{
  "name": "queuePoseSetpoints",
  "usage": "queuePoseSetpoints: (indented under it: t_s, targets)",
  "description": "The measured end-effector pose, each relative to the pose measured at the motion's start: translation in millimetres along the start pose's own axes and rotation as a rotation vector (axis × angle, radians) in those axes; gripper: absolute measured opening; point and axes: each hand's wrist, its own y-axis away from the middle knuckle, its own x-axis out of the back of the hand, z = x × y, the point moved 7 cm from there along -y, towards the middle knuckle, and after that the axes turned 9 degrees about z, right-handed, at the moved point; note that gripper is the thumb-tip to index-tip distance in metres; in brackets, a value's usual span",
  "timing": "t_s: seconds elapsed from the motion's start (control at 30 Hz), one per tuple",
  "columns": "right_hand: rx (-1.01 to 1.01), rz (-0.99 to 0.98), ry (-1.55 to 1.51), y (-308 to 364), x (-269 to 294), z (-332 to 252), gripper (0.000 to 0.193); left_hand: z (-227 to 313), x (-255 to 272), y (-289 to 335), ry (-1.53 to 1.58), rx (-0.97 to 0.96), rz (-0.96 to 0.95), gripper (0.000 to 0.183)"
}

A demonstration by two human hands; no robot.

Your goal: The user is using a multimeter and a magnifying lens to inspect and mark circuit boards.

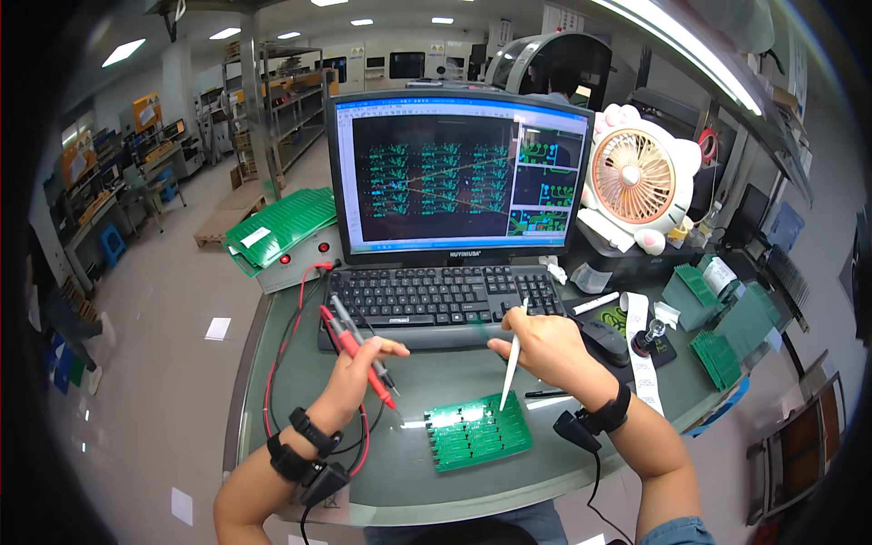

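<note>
My left hand [357, 371] is closed around a red test probe [380, 389] and a grey-black test probe [343, 314]. Both probes slant down toward the left edge of a green circuit board panel [479, 445], and their tips look apart from it. The panel lies flat on the desk, with rows of small dark parts across it. A slim white pen-like stick [510, 374] is pinched in my right hand [552, 350]. Its lower tip is over the panel's upper part; whether it touches I cannot tell.
Behind the hands are a keyboard [427, 298] and a monitor [454, 182] showing a board layout. At right are a mouse [606, 343], a paper strip [643, 363], green racks [718, 359] and a fan [631, 177]. Green boards [286, 227] sit on a box at left. Red and black leads [270, 391] loop beside my left arm.
</note>
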Motion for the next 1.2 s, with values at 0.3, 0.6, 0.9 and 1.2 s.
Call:
queuePoseSetpoints:
  t_s: [0.3, 0.6, 0.9, 1.2]
  targets:
    - [0.597, -0.104, -0.085, 71, -27, -73, 0.096, 7, -14, -25, -0.666, -0.231, -0.074, 0.043]
    - [0.507, -0.202, -0.062, 75, -51, -73, 0.093, 18, 44, 7, 0.086, -0.196, 0.175, 0.045]
    - [0.564, -0.14, -0.201, 52, -60, -131, 0.095, 7, 73, 15, 0.217, 0.011, 0.298, 0.036]
    - [0.494, -0.362, -0.126, 42, -43, -143, 0.077, 8, 63, 16, 0.269, 0.082, 0.206, 0.029]
